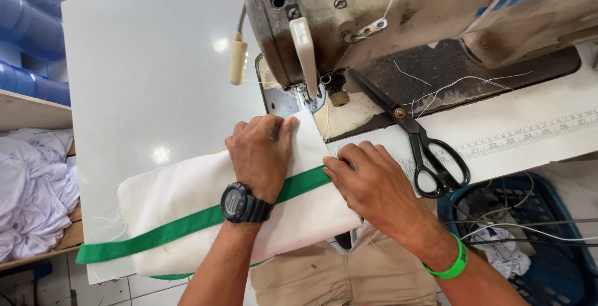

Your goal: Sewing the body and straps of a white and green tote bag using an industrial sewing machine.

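Note:
A folded white fabric piece (187, 194) with a green band (180, 226) sewn along it lies on the sewing table (143, 63), its far end under the presser foot (309, 96) of a worn industrial sewing machine (374, 13). My left hand (261, 153), with a black watch on the wrist, presses flat on the fabric just in front of the foot. My right hand (367, 184), wearing a green wristband, rests fingers down on the fabric's right edge by the green band.
Black scissors (417, 141) lie on the machine bed to the right, beside a printed ruler strip (529, 135). A blue basket (536, 237) with scraps sits at lower right. White cloth (34, 188) is piled on a shelf at left. Loose threads trail across the bed.

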